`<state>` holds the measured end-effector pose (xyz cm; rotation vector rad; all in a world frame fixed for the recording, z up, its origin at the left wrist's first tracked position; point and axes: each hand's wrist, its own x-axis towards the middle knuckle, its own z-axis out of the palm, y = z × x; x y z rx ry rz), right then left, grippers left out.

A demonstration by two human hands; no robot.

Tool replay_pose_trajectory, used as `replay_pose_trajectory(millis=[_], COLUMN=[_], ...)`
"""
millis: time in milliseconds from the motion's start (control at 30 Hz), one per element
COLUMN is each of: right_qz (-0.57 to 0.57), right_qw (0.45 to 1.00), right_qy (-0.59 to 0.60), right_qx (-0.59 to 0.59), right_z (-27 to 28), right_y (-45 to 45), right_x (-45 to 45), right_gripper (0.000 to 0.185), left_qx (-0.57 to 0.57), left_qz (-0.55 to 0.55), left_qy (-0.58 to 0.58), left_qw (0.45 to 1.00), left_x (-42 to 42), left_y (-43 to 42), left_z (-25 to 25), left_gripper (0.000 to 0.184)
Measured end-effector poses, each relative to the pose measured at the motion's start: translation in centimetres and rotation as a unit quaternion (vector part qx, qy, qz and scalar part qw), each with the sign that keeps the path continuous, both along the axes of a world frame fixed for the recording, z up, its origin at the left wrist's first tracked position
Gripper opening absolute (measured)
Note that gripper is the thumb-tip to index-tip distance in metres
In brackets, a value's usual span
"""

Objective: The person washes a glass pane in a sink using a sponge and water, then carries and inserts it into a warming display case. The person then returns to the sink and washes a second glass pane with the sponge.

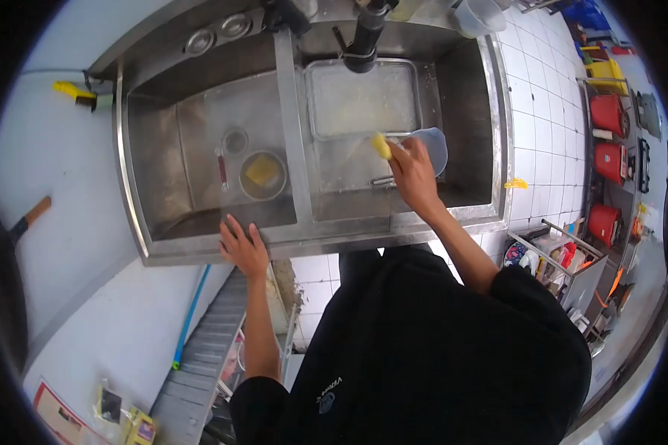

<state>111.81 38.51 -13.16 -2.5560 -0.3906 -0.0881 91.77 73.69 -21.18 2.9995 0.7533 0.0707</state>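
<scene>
Sponge pinched at the tray's near edge

To work well, lead with the yellow sponge's [379, 145] free end so that foam, rather than your knuckles, meets the rectangular tray [417, 96], and press evenly. A loose wrist should help, since the blue-grey container [434, 152] sits close beside your working hand and could be knocked. Your other hand can steady you at the sink's front rim [334, 241].

Take the sink divider [288, 126] as your landmark. Right of it, your right hand [414, 176] pinches the sponge between thumb and fingers; its free end sticks out towards the divider, ahead of your fingertips, by the tray's near edge. Whether it touches the tray, you cannot tell from this angle. Left of the divider, your left hand [241, 248] grasps nothing, its fingers spread over the front rim, near the round bowl [283, 178] with a yellow pad [261, 170] inside.
</scene>
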Motion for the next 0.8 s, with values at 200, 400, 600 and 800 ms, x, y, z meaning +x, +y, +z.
replay_pose_trajectory(millis=[200, 400, 600, 800], right_qz=[0.201, 0.329, 0.377, 0.253], right_qw=[0.975, 0.937, 0.922, 0.947], right_qy=[0.096, 0.106, 0.081, 0.181], right_qx=[-0.021, 0.053, 0.032, -0.081], right_z=[-5.4, -6.7, -7.6, -4.8], right_y=[2.7, 13.3, 10.4, -8.1], right_x=[-5.4, -12.9, -12.9, -8.3], right_gripper=[0.021, 0.028, 0.029, 0.023], left_qx=[0.001, -0.004, 0.008, 0.0], left_qz=[0.001, 0.006, 0.001, -0.007], left_qy=[-0.028, -0.024, -0.021, -0.023], left_qw=[1.0, 1.0, 1.0, 1.0], left_x=[0.0, -0.6, -0.5, -0.6], left_y=[0.1, 0.0, 0.0, 0.0], left_z=[-0.8, -0.2, 0.0, 0.4], left_gripper=[0.061, 0.059, 0.059, 0.06])
